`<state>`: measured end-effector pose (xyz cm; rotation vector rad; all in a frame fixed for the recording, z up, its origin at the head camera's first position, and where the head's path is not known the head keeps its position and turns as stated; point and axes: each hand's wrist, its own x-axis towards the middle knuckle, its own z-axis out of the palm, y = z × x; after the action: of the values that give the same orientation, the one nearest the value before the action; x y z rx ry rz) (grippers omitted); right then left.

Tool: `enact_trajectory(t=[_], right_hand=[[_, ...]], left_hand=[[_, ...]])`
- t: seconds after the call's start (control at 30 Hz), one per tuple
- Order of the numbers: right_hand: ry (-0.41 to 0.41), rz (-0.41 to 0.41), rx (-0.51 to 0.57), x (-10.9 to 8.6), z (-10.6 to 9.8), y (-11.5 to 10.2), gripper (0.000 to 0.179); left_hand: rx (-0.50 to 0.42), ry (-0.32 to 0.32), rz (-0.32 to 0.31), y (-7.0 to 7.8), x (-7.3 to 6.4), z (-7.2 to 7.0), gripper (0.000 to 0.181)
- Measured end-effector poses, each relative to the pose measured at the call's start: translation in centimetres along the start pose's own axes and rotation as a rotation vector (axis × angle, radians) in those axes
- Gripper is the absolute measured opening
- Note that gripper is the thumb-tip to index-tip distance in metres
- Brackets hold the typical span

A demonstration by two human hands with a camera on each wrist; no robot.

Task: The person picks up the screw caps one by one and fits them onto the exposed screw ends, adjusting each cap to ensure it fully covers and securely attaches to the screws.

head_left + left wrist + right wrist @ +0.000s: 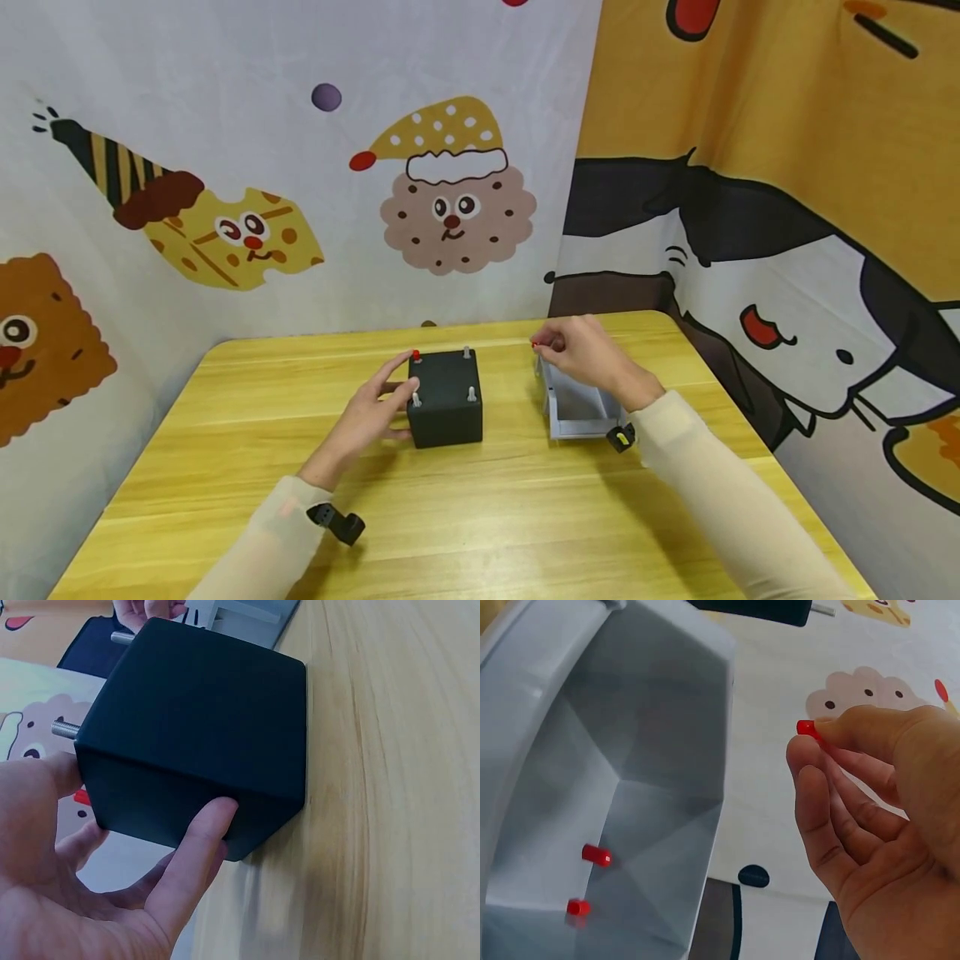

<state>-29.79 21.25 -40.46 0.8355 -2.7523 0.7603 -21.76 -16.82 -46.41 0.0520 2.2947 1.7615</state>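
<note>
A black block [446, 400] with a metal bolt standing up at each top corner sits on the table; a red cap [416, 355] covers the back left bolt. My left hand [375, 406] holds the block's left side, fingers spread along it and thumb by the front left bolt [417, 400]. To the right, my right hand [581, 350] pinches another small red cap [805, 728] between thumb and fingertips, above the back of a grey bin [585, 429]. Inside that bin, the right wrist view shows two more loose red caps, one [596, 855] above the other [577, 907].
The wooden table [247, 433] backs onto a cartoon-print curtain [285, 125], which also hangs along the right side. A strip of tabletop lies between the block and the bin. Each wrist wears a small black strapped device [336, 523].
</note>
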Motion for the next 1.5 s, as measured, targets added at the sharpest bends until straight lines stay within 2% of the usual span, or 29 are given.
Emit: enact_trajectory(t=[0.3, 0.7, 0.97, 1.5], right_hand=[[0.022, -0.043, 0.026, 0.6, 0.8, -1.1, 0.007], [0.004, -0.027, 0.095, 1.5, 1.5, -2.3, 0.009], [0.015, -0.058, 0.107, 2.2, 2.2, -3.2, 0.009], [0.003, -0.055, 0.144, 3.7, 3.5, -4.7, 0.014]], left_hand=[[-0.048, -0.029, -0.029, 0.0, 0.0, -0.3, 0.071], [-0.054, -0.032, -0.023, 0.2, 0.0, -0.1, 0.072], [-0.055, -0.028, -0.022, -0.1, 0.1, -0.2, 0.072], [-0.053, -0.025, -0.009, -0.4, 0.1, -0.3, 0.072]])
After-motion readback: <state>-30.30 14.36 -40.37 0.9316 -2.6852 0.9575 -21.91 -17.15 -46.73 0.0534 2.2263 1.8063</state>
